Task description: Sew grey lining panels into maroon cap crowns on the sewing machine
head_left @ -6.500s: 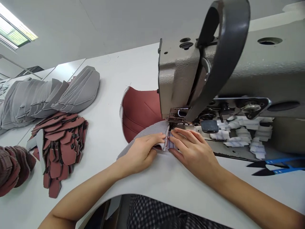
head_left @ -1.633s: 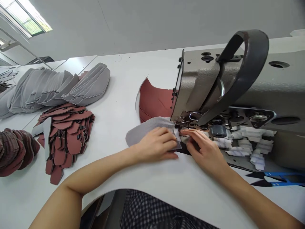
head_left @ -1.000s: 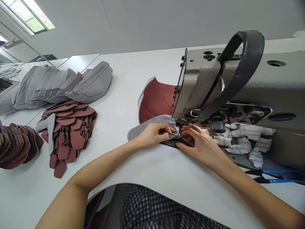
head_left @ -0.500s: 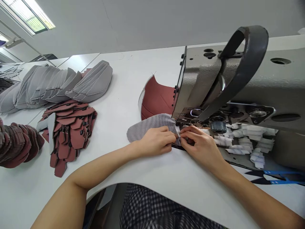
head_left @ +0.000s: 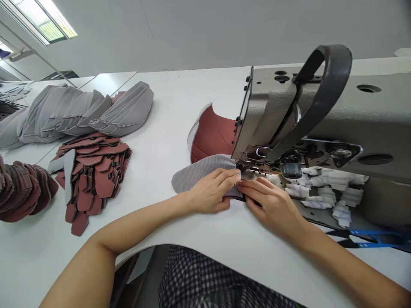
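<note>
A grey mesh fabric piece [head_left: 192, 176] lies flat with its right end beside the needle area of the sewing machine [head_left: 266, 102]. My left hand [head_left: 213, 190] grips its near part, fingers on top and thumb at the near edge. From the other side, my right hand [head_left: 272, 203] has its fingers closed on the fabric's right edge. The fingertips of both hands nearly meet there, just in front of the presser area. They cover most of that edge, and only a speck of white shows between them. Behind the mesh stands a curved red-brown piece [head_left: 212, 134], partly hidden by the machine head.
Folded white labels [head_left: 326, 192] lie on the machine bed at right, near blue-handled thread snips [head_left: 369, 238]. At left are stacked grey panels [head_left: 125, 109], a heap of red-brown pieces [head_left: 102, 184] and a row of dark red pieces [head_left: 25, 192]. The white table [head_left: 154, 167] curves inward at my lap.
My left fingers have slid forward and flattened over the fabric's edge. My right fingers have straightened and closed beside them. The white strip seen between the hands is now mostly covered.
</note>
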`<state>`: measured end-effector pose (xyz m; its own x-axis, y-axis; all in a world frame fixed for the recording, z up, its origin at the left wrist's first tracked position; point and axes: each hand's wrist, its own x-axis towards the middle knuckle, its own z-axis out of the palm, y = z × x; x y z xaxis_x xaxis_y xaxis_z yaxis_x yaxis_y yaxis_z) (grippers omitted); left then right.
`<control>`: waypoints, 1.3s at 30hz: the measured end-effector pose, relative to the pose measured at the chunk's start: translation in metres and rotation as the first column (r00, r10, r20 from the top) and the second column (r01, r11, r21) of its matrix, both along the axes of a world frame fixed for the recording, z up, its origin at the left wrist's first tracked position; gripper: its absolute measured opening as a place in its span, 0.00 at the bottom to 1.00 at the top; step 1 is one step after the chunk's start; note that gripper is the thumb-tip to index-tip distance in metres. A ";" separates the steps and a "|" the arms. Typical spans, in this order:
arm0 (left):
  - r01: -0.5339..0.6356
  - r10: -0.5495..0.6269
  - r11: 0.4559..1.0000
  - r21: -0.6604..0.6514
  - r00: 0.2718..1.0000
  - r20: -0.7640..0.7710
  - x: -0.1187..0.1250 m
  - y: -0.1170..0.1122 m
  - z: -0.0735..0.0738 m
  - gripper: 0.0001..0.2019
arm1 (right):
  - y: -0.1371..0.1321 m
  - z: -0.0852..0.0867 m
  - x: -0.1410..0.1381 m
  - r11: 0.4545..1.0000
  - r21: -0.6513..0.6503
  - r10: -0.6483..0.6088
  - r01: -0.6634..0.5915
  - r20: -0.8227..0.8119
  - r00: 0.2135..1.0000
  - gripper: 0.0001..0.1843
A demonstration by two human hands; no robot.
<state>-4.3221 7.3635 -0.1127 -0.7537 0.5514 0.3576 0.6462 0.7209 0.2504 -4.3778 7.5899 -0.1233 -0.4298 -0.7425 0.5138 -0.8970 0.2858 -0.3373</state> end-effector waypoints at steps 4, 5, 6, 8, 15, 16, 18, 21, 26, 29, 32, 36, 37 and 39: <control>0.057 -0.055 0.998 -0.041 0.997 0.052 -0.003 -0.001 0.000 0.27 | 0.003 -0.001 0.002 0.999 -0.049 -0.010 0.013 0.068 0.998 0.17; 0.064 -0.061 0.997 -0.040 0.996 0.058 -0.003 -0.002 0.000 0.25 | 0.003 -0.002 0.001 0.997 -0.066 -0.039 0.046 0.103 0.994 0.17; 0.074 -0.071 0.997 -0.038 0.996 0.062 -0.003 -0.005 0.000 0.24 | 0.003 -0.002 0.001 0.994 -0.078 -0.067 0.077 0.125 0.990 0.16; 0.090 -0.088 0.995 -0.029 0.994 0.064 -0.006 -0.009 -0.001 0.22 | 0.002 -0.002 -0.001 0.991 -0.075 -0.101 0.111 0.122 0.987 0.17; 0.182 -0.182 0.983 0.007 0.981 0.072 -0.032 -0.021 0.005 0.15 | -0.008 -0.005 -0.007 0.993 -0.002 -0.119 0.119 -0.029 0.992 0.17; 0.194 -0.194 0.981 0.003 0.978 0.081 -0.038 -0.023 0.006 0.15 | -0.009 -0.006 -0.007 0.991 0.002 -0.130 0.130 -0.052 0.990 0.17; 0.229 -0.227 0.973 -0.011 0.970 0.091 -0.049 -0.027 0.008 0.15 | -0.012 -0.007 -0.007 0.988 0.004 -0.151 0.152 -0.086 0.985 0.18; 0.277 -0.271 0.960 -0.048 0.957 0.107 -0.066 -0.034 0.013 0.16 | -0.016 -0.010 -0.006 0.982 0.001 -0.189 0.190 -0.099 0.977 0.19; 0.346 -0.338 0.936 -0.067 0.935 0.109 -0.089 -0.043 0.018 0.15 | -0.016 -0.013 -0.005 0.979 0.001 -0.202 0.203 -0.071 0.977 0.18; 0.356 -0.352 0.933 -0.055 0.933 0.072 -0.093 -0.045 0.015 0.15 | -0.015 -0.013 -0.005 0.980 -0.014 -0.201 0.200 -0.061 0.978 0.18; 0.317 -0.316 0.948 -0.030 0.948 0.049 -0.091 -0.044 0.008 0.15 | -0.015 -0.011 -0.007 0.980 -0.046 -0.194 0.192 -0.063 0.979 0.16; 0.264 -0.264 0.964 0.000 0.964 0.034 -0.084 -0.041 0.001 0.15 | -0.016 -0.010 -0.008 0.982 -0.057 -0.185 0.180 -0.093 0.978 0.14; 0.265 -0.265 0.964 0.002 0.964 0.029 -0.083 -0.040 0.001 0.15 | -0.015 -0.010 -0.008 0.983 -0.050 -0.180 0.175 -0.104 0.978 0.14; 0.274 -0.274 0.962 0.010 0.962 0.015 -0.079 -0.040 0.002 0.15 | -0.014 -0.010 -0.007 0.986 -0.029 -0.164 0.162 -0.121 0.979 0.14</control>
<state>-4.4016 7.3239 -0.1110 -0.5798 0.7352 0.3512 0.8146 0.5147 0.2673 -4.3849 7.5763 -0.1331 -0.4772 -0.6574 0.5832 -0.8737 0.4262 -0.2345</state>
